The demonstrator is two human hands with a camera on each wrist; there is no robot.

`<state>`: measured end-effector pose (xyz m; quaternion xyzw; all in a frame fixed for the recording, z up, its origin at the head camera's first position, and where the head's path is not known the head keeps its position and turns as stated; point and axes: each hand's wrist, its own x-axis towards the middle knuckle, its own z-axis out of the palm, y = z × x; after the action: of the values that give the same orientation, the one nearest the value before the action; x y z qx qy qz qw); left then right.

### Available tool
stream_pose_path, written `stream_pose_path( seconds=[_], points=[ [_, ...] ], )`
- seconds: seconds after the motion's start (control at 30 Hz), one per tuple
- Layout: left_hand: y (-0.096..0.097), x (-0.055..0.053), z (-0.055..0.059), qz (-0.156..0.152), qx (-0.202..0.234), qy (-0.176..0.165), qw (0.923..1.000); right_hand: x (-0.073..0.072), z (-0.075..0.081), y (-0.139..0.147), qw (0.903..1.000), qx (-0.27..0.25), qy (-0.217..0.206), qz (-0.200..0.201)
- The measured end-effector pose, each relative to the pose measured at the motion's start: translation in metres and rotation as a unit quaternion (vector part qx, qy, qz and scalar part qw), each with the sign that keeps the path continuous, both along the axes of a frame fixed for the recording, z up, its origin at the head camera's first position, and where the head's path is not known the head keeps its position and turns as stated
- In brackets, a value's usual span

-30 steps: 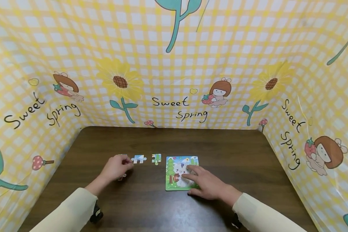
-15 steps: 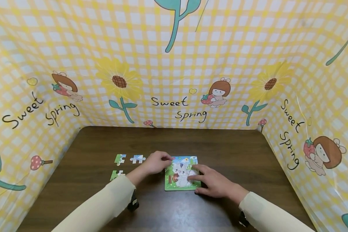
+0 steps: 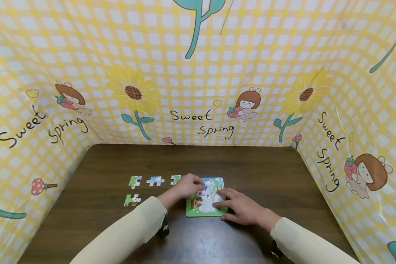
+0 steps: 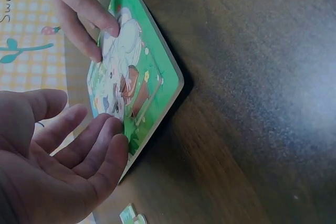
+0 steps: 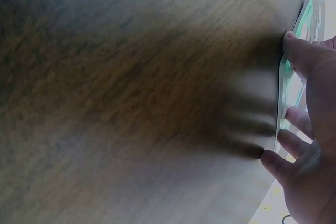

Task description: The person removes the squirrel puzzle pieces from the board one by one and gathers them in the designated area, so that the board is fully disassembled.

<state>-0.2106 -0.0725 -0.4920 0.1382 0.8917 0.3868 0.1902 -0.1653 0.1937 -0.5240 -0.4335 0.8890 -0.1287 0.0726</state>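
Note:
A square picture puzzle (image 3: 193, 212) with a green border and a white cartoon animal lies flat on the brown table. My left hand (image 3: 184, 186) is over its upper left part, its fingers half bent. In the left wrist view the left thumb (image 4: 48, 102) and forefinger stand apart, with no piece visible between them. Some lower fingertips (image 4: 119, 145) are at the puzzle's edge. My right hand (image 3: 242, 209) lies on the right side of the puzzle with spread fingers. In the right wrist view its thumb (image 5: 302, 48) touches the near edge.
Left of the puzzle lie loose jigsaw pieces: a green one (image 3: 135, 181), a blue and white one (image 3: 156, 181), one partly hidden by the left hand (image 3: 176, 179), and one nearer the front (image 3: 132, 200). Yellow checked cloth (image 3: 191, 84) encloses the table's (image 3: 257, 165) back and sides.
My left hand has left the jigsaw pieces at the left and moved right onto the puzzle, uncovering the leftmost ones. The right hand has shifted slightly right.

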Motion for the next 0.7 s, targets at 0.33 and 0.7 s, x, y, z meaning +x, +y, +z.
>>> stream_pose_path(
  seconds=[0.33, 0.7],
  points=[
    [0.0011, -0.0007, -0.0025, 0.001, 0.008, -0.014, 0.9999, 0.0008, 0.0023, -0.0009, 0.9999, 0.002, 0.014, 0.008],
    [0.0054, -0.0049, -0.0046, 0.01, -0.007, -0.027, 0.9995, -0.0024, 0.0034, -0.0042, 0.9992, 0.038, 0.012, 0.007]
  ],
)
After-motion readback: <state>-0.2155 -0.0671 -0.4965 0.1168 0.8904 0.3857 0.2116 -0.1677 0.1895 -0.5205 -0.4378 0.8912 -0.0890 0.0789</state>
